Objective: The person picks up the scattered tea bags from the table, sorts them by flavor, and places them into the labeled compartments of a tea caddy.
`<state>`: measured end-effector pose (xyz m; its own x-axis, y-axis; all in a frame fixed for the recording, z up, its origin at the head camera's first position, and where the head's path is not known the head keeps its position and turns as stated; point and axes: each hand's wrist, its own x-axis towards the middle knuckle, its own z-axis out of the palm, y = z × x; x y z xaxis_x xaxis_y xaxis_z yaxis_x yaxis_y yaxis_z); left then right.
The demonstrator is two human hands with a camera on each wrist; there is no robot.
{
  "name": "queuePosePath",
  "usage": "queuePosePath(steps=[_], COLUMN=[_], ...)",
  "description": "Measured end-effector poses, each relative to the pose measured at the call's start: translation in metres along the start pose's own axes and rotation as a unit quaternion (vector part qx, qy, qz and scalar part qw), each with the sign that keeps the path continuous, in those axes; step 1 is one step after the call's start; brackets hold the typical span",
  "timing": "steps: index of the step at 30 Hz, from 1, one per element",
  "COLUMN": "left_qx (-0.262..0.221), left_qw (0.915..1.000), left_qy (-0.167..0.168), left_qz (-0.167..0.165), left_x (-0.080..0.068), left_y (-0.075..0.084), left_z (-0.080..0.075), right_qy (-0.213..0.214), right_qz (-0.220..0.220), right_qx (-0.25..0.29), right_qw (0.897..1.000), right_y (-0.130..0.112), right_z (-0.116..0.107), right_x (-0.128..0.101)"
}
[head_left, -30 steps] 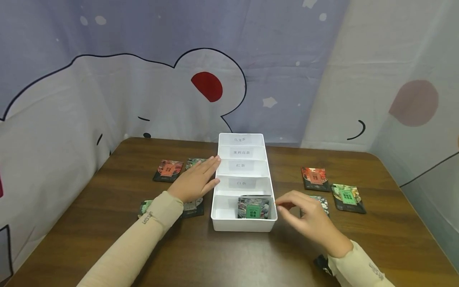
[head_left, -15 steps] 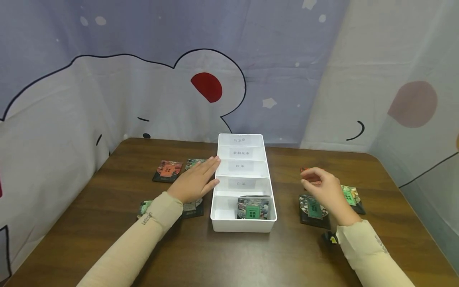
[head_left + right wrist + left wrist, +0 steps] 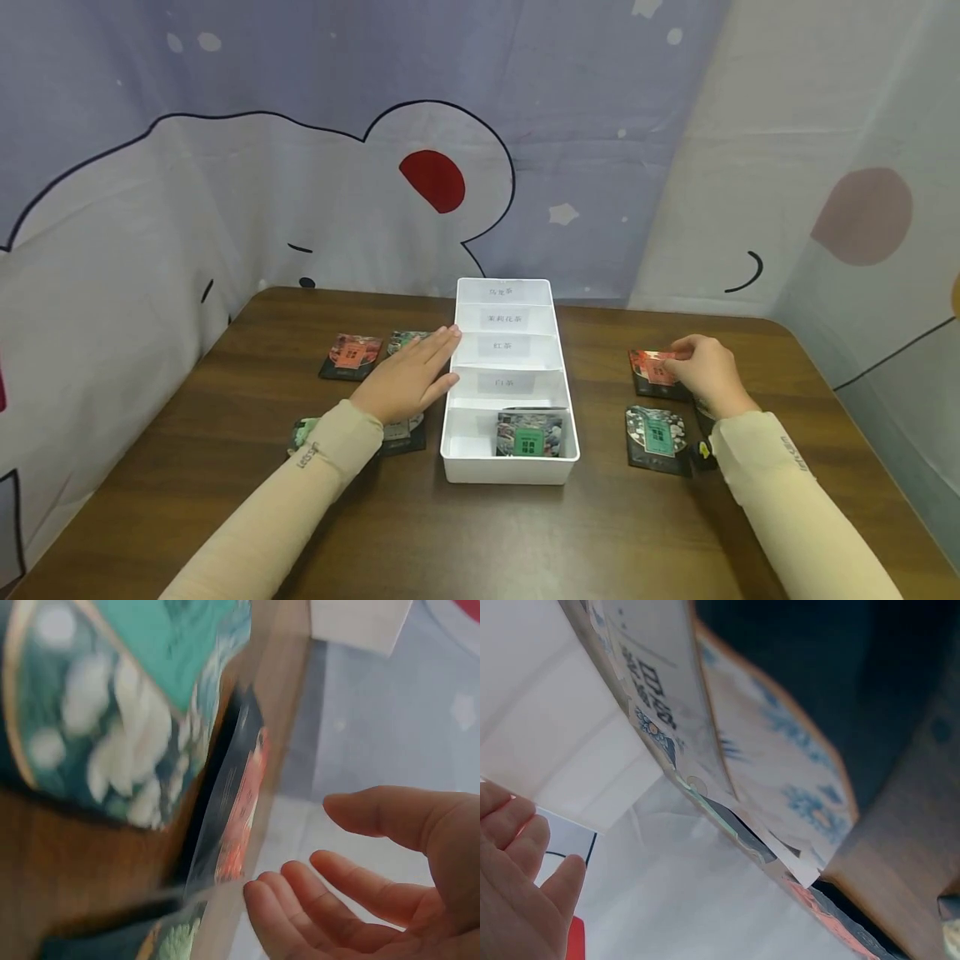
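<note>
My left hand [image 3: 405,379] lies with straight fingers against the left side of a white compartment box [image 3: 512,472]. In the left wrist view, its fingers [image 3: 526,844] are close to the white wall. My right hand [image 3: 708,375] is over the right-hand packets, at the right edge of a red tea sachet [image 3: 651,375]. In the right wrist view, thumb and fingers [image 3: 371,892] stand apart with nothing between them. A green-labelled floral sachet [image 3: 657,440] lies nearer. The hand and sleeve mostly hide another sachet [image 3: 701,417]. A green-labelled sachet [image 3: 528,435] stands in the box's front compartment.
Left of the box lie a red sachet [image 3: 351,356], a greenish sachet [image 3: 405,340], a dark sachet [image 3: 405,437] and a green one [image 3: 302,433], partly covered by the left arm. Dividers [image 3: 506,382] carry printed labels. A patterned curtain [image 3: 570,167] hangs behind the table [image 3: 480,542].
My right hand has moved from the box's front right corner, rightward and away from me, to the red sachet, uncovering the floral sachet. My left hand has stayed in place.
</note>
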<state>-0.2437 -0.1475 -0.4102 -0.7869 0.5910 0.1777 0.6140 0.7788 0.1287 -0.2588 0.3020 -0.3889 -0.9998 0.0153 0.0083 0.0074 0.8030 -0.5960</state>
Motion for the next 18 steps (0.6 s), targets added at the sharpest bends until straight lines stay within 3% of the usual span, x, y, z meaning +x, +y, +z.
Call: queuePosePath(steps=[9,18], left_qx=[0.003,0.0], left_qw=[1.0,1.0], left_qy=[0.0,0.003], left_qz=[-0.003,-0.001], left_x=[0.0,0.001], left_y=[-0.002,-0.003], left_z=[0.003,0.004], right_qy=[-0.076,-0.091], right_qz=[0.048,0.047], right_qx=[-0.054,-0.056], right_qw=[0.995,0.993], right_y=[0.006,0.009], right_z=[-0.009,-0.004], right_x=[0.021,0.036])
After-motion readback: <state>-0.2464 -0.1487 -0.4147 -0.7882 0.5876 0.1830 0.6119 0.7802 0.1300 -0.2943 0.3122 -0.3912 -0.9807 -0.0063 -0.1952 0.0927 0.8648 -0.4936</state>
